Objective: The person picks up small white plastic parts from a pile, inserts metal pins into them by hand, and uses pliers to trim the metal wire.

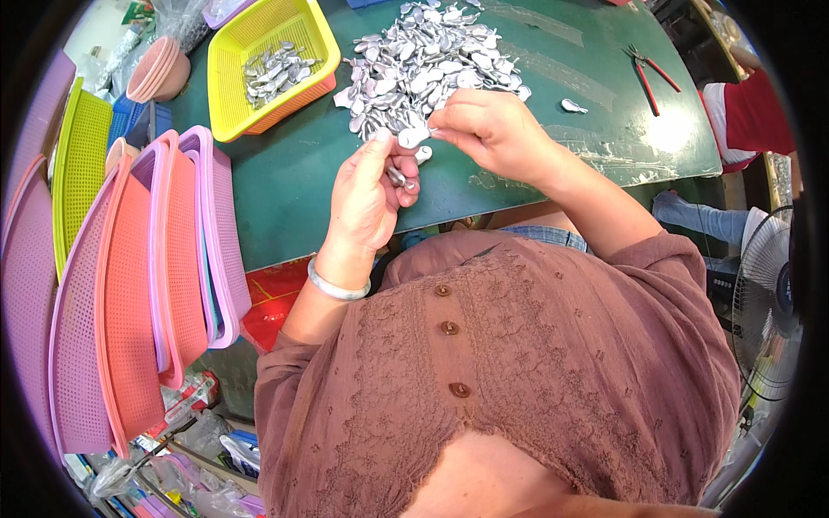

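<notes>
My left hand [367, 190] is closed at the near edge of the green table [285, 198], holding small silvery metal pieces [397, 178] in its curled fingers. Between its thumb and forefinger is one flat, gourd-shaped piece [413, 137]. The fingertips of my right hand [492, 129] pinch the narrow end of that same piece. Just below it, another piece [423, 154] shows beside the left fingers. Beyond both hands spreads a large pile of similar pieces [432, 65]. To the left, a yellow basket [229, 99] resting in an orange one contains more pieces [278, 73].
Red-handled pliers [648, 79] and a single piece [572, 106] lie on the right of the table. Stacked purple, orange and green baskets [134, 302] crowd the left side, near pink tubs [160, 71]. At right are a fan [764, 289] and another person's red sleeve [760, 112].
</notes>
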Tool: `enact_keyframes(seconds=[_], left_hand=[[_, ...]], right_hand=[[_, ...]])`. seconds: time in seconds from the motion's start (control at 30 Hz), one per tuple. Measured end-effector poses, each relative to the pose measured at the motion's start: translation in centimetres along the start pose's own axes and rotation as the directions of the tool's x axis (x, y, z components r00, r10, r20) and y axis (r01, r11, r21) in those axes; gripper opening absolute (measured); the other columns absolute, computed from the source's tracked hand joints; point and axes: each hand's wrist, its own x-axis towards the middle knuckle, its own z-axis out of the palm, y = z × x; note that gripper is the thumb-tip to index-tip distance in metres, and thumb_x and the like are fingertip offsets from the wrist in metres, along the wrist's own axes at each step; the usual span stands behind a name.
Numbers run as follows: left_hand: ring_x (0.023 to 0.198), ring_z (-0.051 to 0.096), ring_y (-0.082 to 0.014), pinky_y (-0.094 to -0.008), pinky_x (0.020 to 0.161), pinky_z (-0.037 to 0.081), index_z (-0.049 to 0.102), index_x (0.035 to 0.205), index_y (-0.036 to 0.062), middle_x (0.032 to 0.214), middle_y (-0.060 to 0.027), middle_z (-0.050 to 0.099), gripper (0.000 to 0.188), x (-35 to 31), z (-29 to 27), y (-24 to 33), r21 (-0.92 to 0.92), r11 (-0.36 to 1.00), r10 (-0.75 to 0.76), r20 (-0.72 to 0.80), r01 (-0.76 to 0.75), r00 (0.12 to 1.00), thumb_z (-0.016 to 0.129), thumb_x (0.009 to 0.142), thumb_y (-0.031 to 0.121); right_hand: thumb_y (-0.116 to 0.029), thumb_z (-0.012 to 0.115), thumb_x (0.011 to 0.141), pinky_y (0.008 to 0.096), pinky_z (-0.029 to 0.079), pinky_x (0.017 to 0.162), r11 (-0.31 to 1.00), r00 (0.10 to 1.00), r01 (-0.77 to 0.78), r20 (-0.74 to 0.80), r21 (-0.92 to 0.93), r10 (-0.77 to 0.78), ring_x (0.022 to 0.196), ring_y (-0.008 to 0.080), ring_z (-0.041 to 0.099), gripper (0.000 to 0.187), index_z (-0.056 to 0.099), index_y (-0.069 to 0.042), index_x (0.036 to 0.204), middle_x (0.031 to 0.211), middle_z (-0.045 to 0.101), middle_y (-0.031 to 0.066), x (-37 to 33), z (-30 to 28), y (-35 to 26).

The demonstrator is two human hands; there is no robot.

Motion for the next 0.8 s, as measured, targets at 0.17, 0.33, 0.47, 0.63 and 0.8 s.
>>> enact_keyframes(seconds=[0.17,0.33,0.47,0.63,0.8], left_hand=[[0.056,0.052,-0.0112,-0.0194,0.046,0.04,0.057,0.09,0.0025,0.074,-0.0076,0.06,0.02,-0.2,0.0,0.2,0.04,0.992,-0.125,0.027,0.124,0.992,0.053,0.087,0.022],[0.066,0.059,-0.0144,-0.0229,0.055,0.05,0.056,0.095,0.0021,0.082,-0.01,0.061,0.016,-0.4,0.3,-0.3,0.067,0.997,-0.044,0.065,0.039,0.997,0.054,0.086,0.015],[0.072,0.061,-0.0166,-0.0249,0.06,0.052,0.056,0.096,0.001,0.085,-0.0107,0.061,0.016,-0.6,1.1,-0.2,0.035,0.999,-0.032,0.04,0.031,0.999,0.052,0.087,0.013],[0.072,0.061,-0.0179,-0.0266,0.062,0.052,0.055,0.098,-0.0008,0.085,-0.0105,0.061,0.017,-0.4,0.8,-0.4,-0.019,0.997,-0.08,0.059,0.081,0.995,0.048,0.087,0.01],[0.078,0.056,-0.0202,-0.029,0.068,0.051,0.051,0.103,-0.002,0.085,-0.0105,0.055,0.024,-0.1,-2.0,-0.7,-0.153,0.984,-0.075,0.095,0.089,0.993,0.047,0.082,0.009]], right_hand=[[-0.009,0.062,0.071,0.0316,0.046,0.056,0.964,0.984,0.159,-0.05,-0.211,-0.174,0.068,0.0243,0.057,0.012,0.06,-0.008,0.083,0.072,0.055,0.0047,-0.7,-0.3,-0.4],[-0.006,0.063,0.069,0.0314,0.047,0.058,0.999,0.993,0.042,-0.105,-0.03,-0.045,0.07,0.0245,0.057,0.014,0.06,-0.005,0.083,0.075,0.057,0.0057,-1.2,0.3,-0.4],[-0.004,0.064,0.068,0.0313,0.047,0.059,0.996,0.992,-0.017,-0.124,0.084,0.028,0.07,0.0248,0.057,0.015,0.059,-0.005,0.083,0.077,0.057,0.0067,-1.5,0.5,-0.2],[-0.006,0.063,0.07,0.0332,0.047,0.062,0.991,0.991,-0.087,-0.089,0.099,0.096,0.074,0.0265,0.057,0.015,0.06,-0.005,0.084,0.079,0.057,0.0082,-1.4,0.9,-0.2],[-0.01,0.062,0.071,0.0361,0.046,0.067,0.976,0.972,-0.203,0.109,-0.073,0.21,0.079,0.0279,0.057,0.016,0.06,-0.005,0.086,0.083,0.056,0.0088,-1.6,1.6,0.8]])
